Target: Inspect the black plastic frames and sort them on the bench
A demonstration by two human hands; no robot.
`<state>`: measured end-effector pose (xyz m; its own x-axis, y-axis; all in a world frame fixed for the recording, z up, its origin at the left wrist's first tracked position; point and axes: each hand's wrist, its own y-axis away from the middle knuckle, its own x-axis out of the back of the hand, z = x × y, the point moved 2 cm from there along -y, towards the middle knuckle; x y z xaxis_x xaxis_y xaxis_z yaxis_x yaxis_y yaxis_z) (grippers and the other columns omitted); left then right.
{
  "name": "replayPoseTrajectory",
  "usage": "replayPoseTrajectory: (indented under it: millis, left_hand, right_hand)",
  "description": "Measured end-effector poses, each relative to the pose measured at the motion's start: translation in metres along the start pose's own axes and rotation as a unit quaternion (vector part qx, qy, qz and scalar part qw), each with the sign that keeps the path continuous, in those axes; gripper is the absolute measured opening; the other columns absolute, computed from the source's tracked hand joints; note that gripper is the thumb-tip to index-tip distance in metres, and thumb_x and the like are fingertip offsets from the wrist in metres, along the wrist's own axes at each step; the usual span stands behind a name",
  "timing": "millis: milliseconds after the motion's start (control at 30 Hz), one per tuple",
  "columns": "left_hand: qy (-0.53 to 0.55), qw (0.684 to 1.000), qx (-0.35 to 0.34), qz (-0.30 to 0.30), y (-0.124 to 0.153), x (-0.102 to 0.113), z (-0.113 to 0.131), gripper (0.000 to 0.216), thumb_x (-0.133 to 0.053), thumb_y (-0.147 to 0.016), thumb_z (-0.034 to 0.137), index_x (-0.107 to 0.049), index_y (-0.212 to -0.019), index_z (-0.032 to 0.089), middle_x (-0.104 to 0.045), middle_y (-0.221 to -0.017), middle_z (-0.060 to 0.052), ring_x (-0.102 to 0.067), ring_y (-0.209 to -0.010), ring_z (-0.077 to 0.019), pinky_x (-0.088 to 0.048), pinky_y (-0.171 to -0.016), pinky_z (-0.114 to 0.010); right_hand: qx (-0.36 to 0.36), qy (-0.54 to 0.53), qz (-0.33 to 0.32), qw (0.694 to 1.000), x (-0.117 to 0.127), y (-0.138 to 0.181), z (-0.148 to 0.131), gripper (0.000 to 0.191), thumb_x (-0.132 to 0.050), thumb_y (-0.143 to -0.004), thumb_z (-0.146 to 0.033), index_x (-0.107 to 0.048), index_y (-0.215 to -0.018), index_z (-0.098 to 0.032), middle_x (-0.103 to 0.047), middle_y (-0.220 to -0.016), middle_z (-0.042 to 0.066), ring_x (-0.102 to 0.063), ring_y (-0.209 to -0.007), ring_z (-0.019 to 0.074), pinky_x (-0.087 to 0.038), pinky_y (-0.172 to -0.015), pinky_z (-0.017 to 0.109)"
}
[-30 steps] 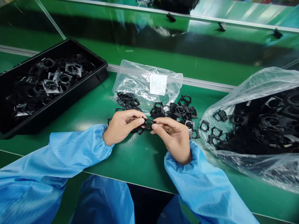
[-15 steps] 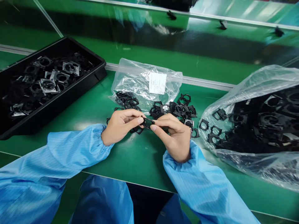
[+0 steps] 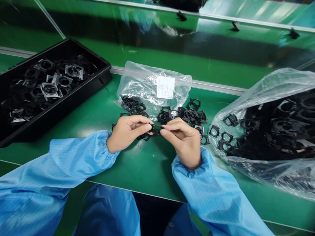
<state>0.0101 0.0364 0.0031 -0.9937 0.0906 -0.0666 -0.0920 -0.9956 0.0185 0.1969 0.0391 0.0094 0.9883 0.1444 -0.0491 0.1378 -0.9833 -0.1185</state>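
Both my hands meet over the green table, pinching one small black plastic ring part (image 3: 156, 128) between them. My left hand (image 3: 129, 131) grips its left side with thumb and fingers closed. My right hand (image 3: 183, 139) holds its right side, fingers curled round it. Just behind the hands lies a loose heap of the same black ring parts (image 3: 189, 116), spilling from a small clear bag (image 3: 154, 88) with a white label. Both arms wear blue sleeves.
A black tray (image 3: 73, 105) with several black and silver-faced parts sits at the left. A large clear bag (image 3: 268, 131) full of black parts lies at the right. A metal rail (image 3: 216, 88) runs across the table behind the bags.
My right hand has shifted its fingers a little on the part, closing over it more. The left hand and the part have barely moved.
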Motion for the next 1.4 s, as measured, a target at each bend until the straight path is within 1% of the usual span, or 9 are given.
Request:
replayPoseTrajectory:
  millis: [167, 267, 433, 567, 700, 833, 1033, 1233, 1400]
  left_hand:
    - [-0.010, 1.000, -0.003, -0.009, 0.000, 0.002, -0.003, 0.036, -0.089, -0.077, 0.047, -0.077, -0.089, 0.015, -0.079, -0.077, -0.006, -0.078, -0.071, -0.0211, -0.065, -0.064, -0.029]
    - [-0.009, 1.000, -0.012, 0.004, 0.000, 0.004, -0.006, 0.034, -0.089, -0.077, 0.045, -0.076, -0.089, 0.015, -0.078, -0.079, -0.005, -0.077, -0.073, -0.0198, -0.065, -0.068, -0.029]
    - [-0.030, 0.998, -0.035, 0.036, 0.000, 0.004, -0.007, 0.034, -0.088, -0.077, 0.046, -0.076, -0.087, 0.016, -0.076, -0.081, -0.004, -0.073, -0.075, -0.0172, -0.062, -0.068, -0.026]
    - [-0.050, 0.998, -0.039, 0.012, 0.001, 0.002, -0.008, 0.033, -0.087, -0.077, 0.047, -0.075, -0.082, 0.016, -0.074, -0.076, -0.004, -0.070, -0.070, -0.0165, -0.060, -0.065, -0.026]
    - [-0.058, 0.997, -0.040, 0.008, 0.002, 0.001, -0.008, 0.032, -0.084, -0.080, 0.047, -0.076, -0.083, 0.016, -0.074, -0.077, -0.004, -0.071, -0.072, -0.0174, -0.060, -0.065, -0.027]
    - [-0.057, 0.997, -0.045, -0.011, 0.003, -0.001, -0.005, 0.031, -0.082, -0.084, 0.046, -0.076, -0.083, 0.016, -0.075, -0.079, -0.004, -0.071, -0.072, -0.0165, -0.059, -0.065, -0.025]
    - [-0.024, 0.997, -0.058, -0.053, 0.003, -0.002, -0.002, 0.027, -0.078, -0.091, 0.041, -0.076, -0.085, 0.015, -0.076, -0.079, -0.004, -0.073, -0.071, -0.0143, -0.060, -0.066, -0.022]
    - [-0.010, 0.997, -0.059, -0.054, 0.003, -0.001, -0.002, 0.027, -0.079, -0.091, 0.040, -0.076, -0.084, 0.014, -0.076, -0.077, -0.004, -0.073, -0.070, -0.0140, -0.060, -0.064, -0.021]
    - [-0.009, 0.996, -0.053, -0.065, 0.003, -0.001, 0.000, 0.032, -0.078, -0.091, 0.044, -0.074, -0.081, 0.014, -0.074, -0.075, -0.004, -0.070, -0.067, -0.0131, -0.059, -0.064, -0.021]
  right_hand:
    - [-0.027, 0.019, 0.001, 0.999, 0.001, -0.001, 0.005, 0.020, -0.085, -0.081, -0.040, -0.077, -0.082, -0.023, -0.071, -0.085, 0.003, -0.068, -0.078, 0.0165, -0.061, -0.072, 0.030]
    - [-0.025, 0.055, -0.014, 0.998, -0.001, 0.001, 0.007, 0.022, -0.081, -0.086, -0.043, -0.077, -0.084, -0.022, -0.072, -0.086, 0.004, -0.070, -0.078, 0.0172, -0.062, -0.072, 0.030]
    - [0.013, 0.111, -0.036, 0.993, -0.003, 0.006, 0.003, 0.017, -0.075, -0.092, -0.038, -0.078, -0.086, -0.022, -0.074, -0.085, 0.005, -0.072, -0.078, 0.0186, -0.063, -0.074, 0.032]
    - [0.036, 0.127, -0.024, 0.991, -0.003, 0.007, 0.001, 0.012, -0.075, -0.092, -0.033, -0.079, -0.088, -0.023, -0.076, -0.086, 0.005, -0.072, -0.078, 0.0189, -0.062, -0.075, 0.033]
    - [0.025, 0.150, -0.041, 0.988, -0.004, 0.006, 0.002, 0.016, -0.073, -0.093, -0.035, -0.078, -0.085, -0.022, -0.074, -0.081, 0.004, -0.070, -0.075, 0.0180, -0.060, -0.071, 0.031]
    - [0.019, 0.136, -0.058, 0.989, -0.005, 0.006, 0.002, 0.019, -0.070, -0.096, -0.035, -0.077, -0.085, -0.021, -0.072, -0.079, 0.004, -0.068, -0.073, 0.0171, -0.058, -0.068, 0.030]
    - [0.042, 0.125, -0.070, 0.989, -0.005, 0.006, -0.004, 0.025, -0.069, -0.097, -0.040, -0.076, -0.084, -0.021, -0.073, -0.080, 0.004, -0.068, -0.075, 0.0171, -0.055, -0.069, 0.029]
    - [0.027, 0.090, -0.086, 0.992, -0.005, 0.004, -0.004, 0.024, -0.071, -0.097, -0.041, -0.076, -0.086, -0.020, -0.073, -0.083, 0.005, -0.067, -0.076, 0.0166, -0.055, -0.070, 0.029]
    - [0.008, 0.060, -0.097, 0.993, -0.003, 0.003, -0.001, 0.034, -0.071, -0.095, -0.050, -0.077, -0.082, -0.020, -0.070, -0.078, 0.004, -0.064, -0.072, 0.0163, -0.052, -0.067, 0.030]
